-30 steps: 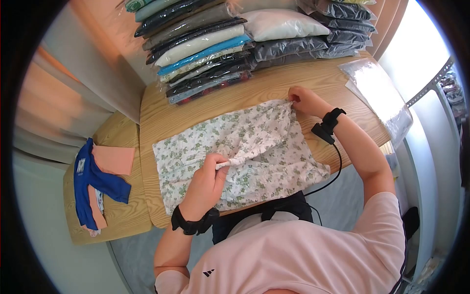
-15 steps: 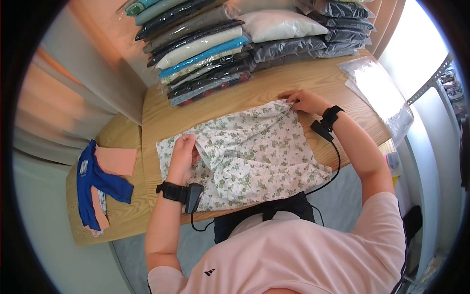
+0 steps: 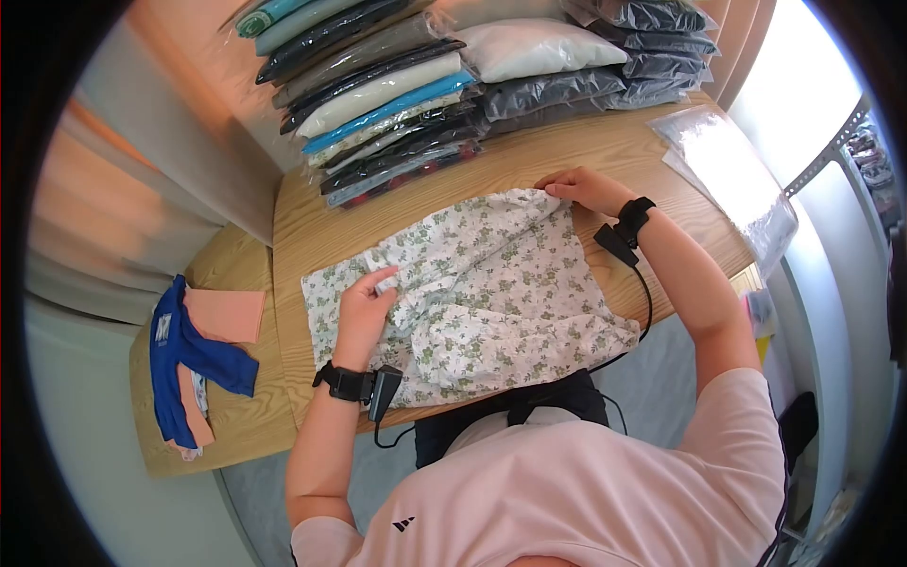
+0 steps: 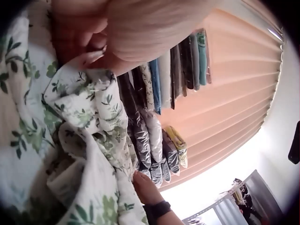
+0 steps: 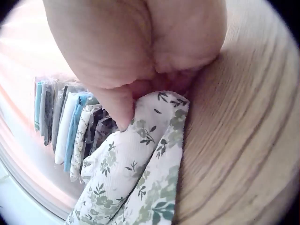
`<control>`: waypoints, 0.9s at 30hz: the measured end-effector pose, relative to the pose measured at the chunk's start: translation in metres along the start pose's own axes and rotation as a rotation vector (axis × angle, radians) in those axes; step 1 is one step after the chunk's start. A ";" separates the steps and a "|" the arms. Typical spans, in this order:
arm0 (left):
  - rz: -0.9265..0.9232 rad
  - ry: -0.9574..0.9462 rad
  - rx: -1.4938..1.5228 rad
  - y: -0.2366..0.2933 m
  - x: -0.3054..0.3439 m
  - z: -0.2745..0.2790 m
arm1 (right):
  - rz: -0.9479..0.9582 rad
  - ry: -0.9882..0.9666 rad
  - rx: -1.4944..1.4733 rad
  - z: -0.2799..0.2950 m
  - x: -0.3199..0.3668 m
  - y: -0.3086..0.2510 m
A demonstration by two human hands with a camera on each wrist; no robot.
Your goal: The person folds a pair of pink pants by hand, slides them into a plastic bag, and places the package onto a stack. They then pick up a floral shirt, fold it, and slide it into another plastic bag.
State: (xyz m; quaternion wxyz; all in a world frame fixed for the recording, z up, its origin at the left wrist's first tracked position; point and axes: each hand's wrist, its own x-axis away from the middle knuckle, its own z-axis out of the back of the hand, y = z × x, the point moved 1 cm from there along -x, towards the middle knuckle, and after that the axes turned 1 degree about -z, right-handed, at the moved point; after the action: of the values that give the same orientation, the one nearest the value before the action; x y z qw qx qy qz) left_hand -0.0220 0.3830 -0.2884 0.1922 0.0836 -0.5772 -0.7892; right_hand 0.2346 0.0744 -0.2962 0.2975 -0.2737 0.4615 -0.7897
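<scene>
A white cloth with green floral print lies partly folded on the wooden table, rumpled toward its left part. My left hand is over that left part, with thumb and forefinger spread around a raised bit of cloth. Seen from the left wrist, the cloth's edge rises to the curled fingers. At the far right corner, my right hand pinches the cloth. The right wrist view shows the folded corner tucked under the palm, the thumb along its side.
Stacks of plastic-bagged folded clothes and a bagged white item stand at the back. Clear plastic bags lie at the right edge. A blue and peach garment rests on the left table section. Cables hang from both wrist cameras.
My left hand has moved left and away from me, drawing the cloth's gathered fold out flatter, then shifted slightly right. My right hand stays at the far corner, its fingers now reaching further left.
</scene>
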 end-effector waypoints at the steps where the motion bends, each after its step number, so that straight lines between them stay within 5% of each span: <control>1: 0.015 -0.040 0.003 -0.010 -0.004 0.001 | 0.000 -0.003 -0.002 0.001 -0.002 0.002; 6: -0.053 -0.060 0.021 0.004 -0.002 0.003 | 0.067 -0.007 0.042 0.000 -0.004 0.004; 8: -0.244 -0.034 -0.094 -0.008 -0.009 0.005 | 0.084 -0.014 0.059 0.001 -0.003 0.003; 9: -0.236 -0.022 -0.094 -0.013 -0.012 0.005 | 0.099 -0.013 0.076 0.001 -0.002 0.002; 11: 0.061 -0.097 0.015 -0.026 -0.017 0.006 | 0.093 -0.024 0.056 0.000 -0.002 0.000; 16: 0.014 -0.100 -0.152 0.013 0.002 0.001 | 0.069 -0.023 0.035 -0.002 -0.002 -0.001; 18: -0.325 -0.125 -0.387 0.020 0.012 -0.002 | 0.057 -0.033 0.022 -0.002 -0.001 -0.004; 22: -0.224 -0.243 -0.389 0.023 0.014 -0.002 | 0.047 -0.033 0.065 -0.001 -0.003 -0.002; 24: -0.384 -0.067 -0.464 0.019 0.016 -0.004 | 0.045 -0.030 0.039 -0.001 -0.003 -0.002; 27: -0.421 -0.187 -0.416 0.020 0.014 0.015 | 0.066 -0.036 0.017 -0.002 -0.004 0.001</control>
State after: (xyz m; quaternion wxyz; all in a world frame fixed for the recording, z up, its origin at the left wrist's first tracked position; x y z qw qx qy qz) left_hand -0.0364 0.3852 -0.2633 -0.0165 0.0873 -0.3884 -0.9172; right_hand 0.2362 0.0776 -0.2982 0.3340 -0.2700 0.4582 -0.7782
